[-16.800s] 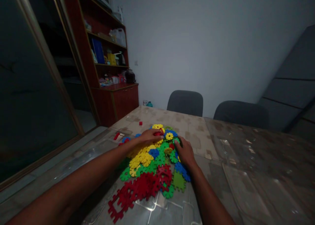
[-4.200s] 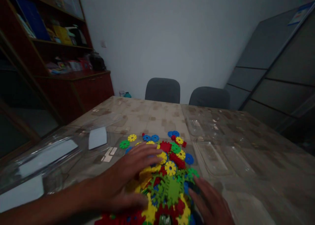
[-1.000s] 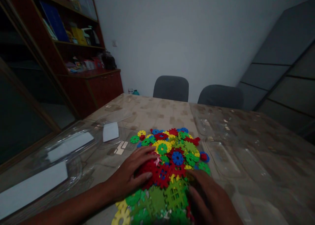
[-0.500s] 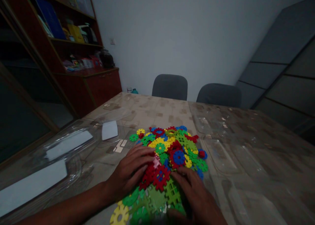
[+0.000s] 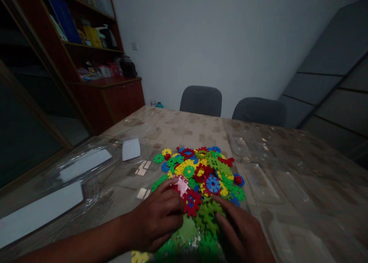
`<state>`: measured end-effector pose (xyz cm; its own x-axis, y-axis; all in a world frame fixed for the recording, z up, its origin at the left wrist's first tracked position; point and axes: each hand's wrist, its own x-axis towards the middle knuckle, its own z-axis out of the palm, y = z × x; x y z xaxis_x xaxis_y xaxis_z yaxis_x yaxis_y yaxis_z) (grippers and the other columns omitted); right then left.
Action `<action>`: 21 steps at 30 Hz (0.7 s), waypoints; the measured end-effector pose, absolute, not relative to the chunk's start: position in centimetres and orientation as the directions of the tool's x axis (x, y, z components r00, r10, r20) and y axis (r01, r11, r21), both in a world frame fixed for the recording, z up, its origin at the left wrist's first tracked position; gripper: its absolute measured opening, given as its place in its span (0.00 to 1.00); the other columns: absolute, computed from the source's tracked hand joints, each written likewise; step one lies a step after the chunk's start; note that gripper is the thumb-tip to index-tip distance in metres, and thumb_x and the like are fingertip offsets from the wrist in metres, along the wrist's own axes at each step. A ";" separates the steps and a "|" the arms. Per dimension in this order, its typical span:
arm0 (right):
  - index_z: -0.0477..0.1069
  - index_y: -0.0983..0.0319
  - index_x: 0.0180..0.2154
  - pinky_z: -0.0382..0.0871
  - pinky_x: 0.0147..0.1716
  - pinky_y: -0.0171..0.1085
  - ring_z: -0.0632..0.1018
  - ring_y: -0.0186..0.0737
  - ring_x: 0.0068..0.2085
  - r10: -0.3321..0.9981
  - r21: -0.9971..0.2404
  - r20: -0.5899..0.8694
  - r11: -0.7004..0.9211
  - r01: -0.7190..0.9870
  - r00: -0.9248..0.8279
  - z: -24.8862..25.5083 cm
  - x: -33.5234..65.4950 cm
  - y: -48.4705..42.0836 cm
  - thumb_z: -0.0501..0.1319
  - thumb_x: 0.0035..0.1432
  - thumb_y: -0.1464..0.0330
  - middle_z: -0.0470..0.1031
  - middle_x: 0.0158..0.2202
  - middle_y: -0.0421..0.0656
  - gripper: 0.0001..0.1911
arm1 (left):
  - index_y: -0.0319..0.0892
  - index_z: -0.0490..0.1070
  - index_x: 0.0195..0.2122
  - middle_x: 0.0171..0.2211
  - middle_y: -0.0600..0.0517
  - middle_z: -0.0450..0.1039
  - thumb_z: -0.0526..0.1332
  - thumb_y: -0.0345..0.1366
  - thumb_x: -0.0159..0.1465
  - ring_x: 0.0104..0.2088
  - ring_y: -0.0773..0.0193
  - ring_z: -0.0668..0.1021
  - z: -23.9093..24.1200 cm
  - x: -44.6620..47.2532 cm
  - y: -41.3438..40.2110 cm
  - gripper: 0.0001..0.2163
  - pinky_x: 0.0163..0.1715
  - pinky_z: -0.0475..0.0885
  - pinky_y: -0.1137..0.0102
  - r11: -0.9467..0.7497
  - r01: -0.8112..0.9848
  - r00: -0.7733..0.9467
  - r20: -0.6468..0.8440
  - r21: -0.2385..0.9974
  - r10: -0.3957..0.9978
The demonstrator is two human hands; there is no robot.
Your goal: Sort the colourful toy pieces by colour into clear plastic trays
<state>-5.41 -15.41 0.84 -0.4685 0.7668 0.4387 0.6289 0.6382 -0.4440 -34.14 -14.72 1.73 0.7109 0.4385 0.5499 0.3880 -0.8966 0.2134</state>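
A heap of plastic gear-shaped building pieces in red, yellow, green and blue lies in front of me. My left hand (image 5: 158,217) is closed at the heap's near left side, its index fingertip on a shiny red piece (image 5: 182,186). What its curled fingers hold, if anything, is hidden. Beside them is a red gear piece (image 5: 191,202) with a window-like middle. At the near right, my right hand (image 5: 244,230) has its fingers stretched out and apart, next to jagged green pieces (image 5: 207,215). A blue gear piece (image 5: 213,184) lies just beyond its fingertips.
White cards (image 5: 86,165) in clear plastic lie on the left of the patterned table (image 5: 186,129). Clear plastic trays (image 5: 260,182) stand on the right. Two grey chairs (image 5: 201,101) are at the far edge, with a red cabinet (image 5: 123,98) behind on the left.
My left hand has gone from lying flat over red pieces to curled, a little nearer me. The green pieces by my right hand have shifted and tilted. The view has turned slightly left.
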 end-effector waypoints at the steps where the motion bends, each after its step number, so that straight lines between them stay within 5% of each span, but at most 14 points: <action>1: 0.73 0.58 0.58 0.80 0.47 0.40 0.84 0.45 0.49 0.780 -0.464 0.416 0.624 0.629 -0.468 0.8 -5.4 -15.4 0.58 0.69 0.66 0.82 0.52 0.48 0.18 | 0.44 0.72 0.46 0.37 0.48 0.75 0.52 0.30 0.68 0.38 0.57 0.76 1.9 -33.9 -14.9 0.11 0.65 0.57 0.45 -0.895 0.398 0.726 0.528 0.200 0.441; 5: 0.71 0.57 0.60 0.80 0.49 0.43 0.82 0.46 0.51 0.812 -0.473 0.379 0.583 0.660 -0.445 0.4 -5.2 -15.4 0.56 0.70 0.67 0.80 0.54 0.48 0.20 | 0.42 0.70 0.54 0.39 0.47 0.75 0.55 0.27 0.66 0.40 0.56 0.76 2.3 -33.5 -15.2 0.16 0.65 0.57 0.44 -0.855 0.496 0.711 0.494 0.152 0.501; 12: 0.67 0.55 0.62 0.80 0.49 0.40 0.81 0.46 0.53 0.805 -0.411 0.392 0.586 0.698 -0.445 0.3 -5.1 -15.6 0.59 0.67 0.69 0.79 0.55 0.47 0.22 | 0.42 0.71 0.52 0.41 0.48 0.77 0.54 0.27 0.70 0.40 0.57 0.77 2.1 -32.5 -15.5 0.13 0.67 0.52 0.44 -0.853 0.496 0.683 0.535 0.160 0.497; 15: 0.62 0.55 0.65 0.79 0.50 0.42 0.79 0.49 0.55 0.813 -0.396 0.355 0.578 0.714 -0.461 0.7 -5.1 -15.9 0.61 0.63 0.71 0.76 0.57 0.49 0.30 | 0.43 0.72 0.50 0.47 0.48 0.79 0.51 0.28 0.75 0.45 0.59 0.78 2.9 -31.7 -15.5 0.12 0.69 0.48 0.45 -0.866 0.489 0.702 0.541 0.105 0.463; 21: 0.59 0.55 0.67 0.75 0.54 0.44 0.74 0.52 0.60 0.780 -0.430 0.226 0.617 0.659 -0.583 1.3 -4.5 -16.0 0.68 0.45 0.78 0.68 0.64 0.52 0.48 | 0.43 0.73 0.42 0.49 0.48 0.80 0.53 0.27 0.75 0.46 0.59 0.80 3.8 -30.8 -14.8 0.10 0.67 0.57 0.47 -0.863 0.504 0.722 0.536 0.026 0.438</action>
